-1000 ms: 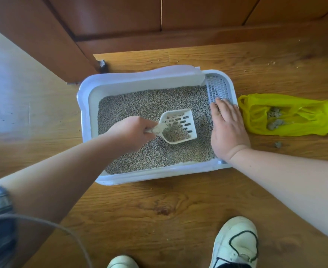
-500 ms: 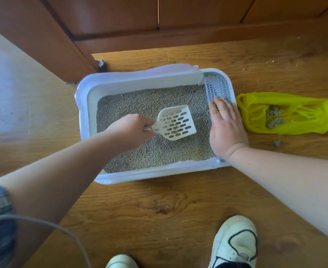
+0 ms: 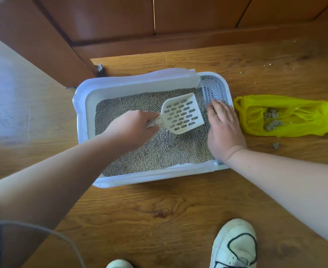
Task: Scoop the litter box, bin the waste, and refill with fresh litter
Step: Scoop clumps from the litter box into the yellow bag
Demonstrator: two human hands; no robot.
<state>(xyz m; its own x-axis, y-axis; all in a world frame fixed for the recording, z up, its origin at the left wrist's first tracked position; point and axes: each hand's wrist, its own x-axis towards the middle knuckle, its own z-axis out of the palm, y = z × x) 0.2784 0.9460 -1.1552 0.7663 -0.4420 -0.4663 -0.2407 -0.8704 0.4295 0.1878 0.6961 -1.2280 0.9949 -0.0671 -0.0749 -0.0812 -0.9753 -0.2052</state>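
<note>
A white litter box (image 3: 82, 120) filled with grey litter (image 3: 159, 151) sits on the wooden floor. My left hand (image 3: 132, 128) grips the handle of a white slotted scoop (image 3: 182, 115), held tilted above the litter with almost nothing in it. My right hand (image 3: 224, 130) lies flat, fingers straight, on the box's right rim beside its grated step (image 3: 213, 89). To the right a yellow plastic bag (image 3: 304, 117) lies open on the floor with grey waste clumps (image 3: 271, 118) on it.
One stray clump (image 3: 275, 145) lies on the floor below the bag. Litter crumbs dot the floor at the back right. A wooden door and frame (image 3: 120, 26) stand behind the box. My white shoes (image 3: 234, 246) are at the bottom edge.
The scoop held a load of litter a second ago; the litter has sifted out and the scoop has risen and shifted toward the back right. My right hand has stayed on the rim.
</note>
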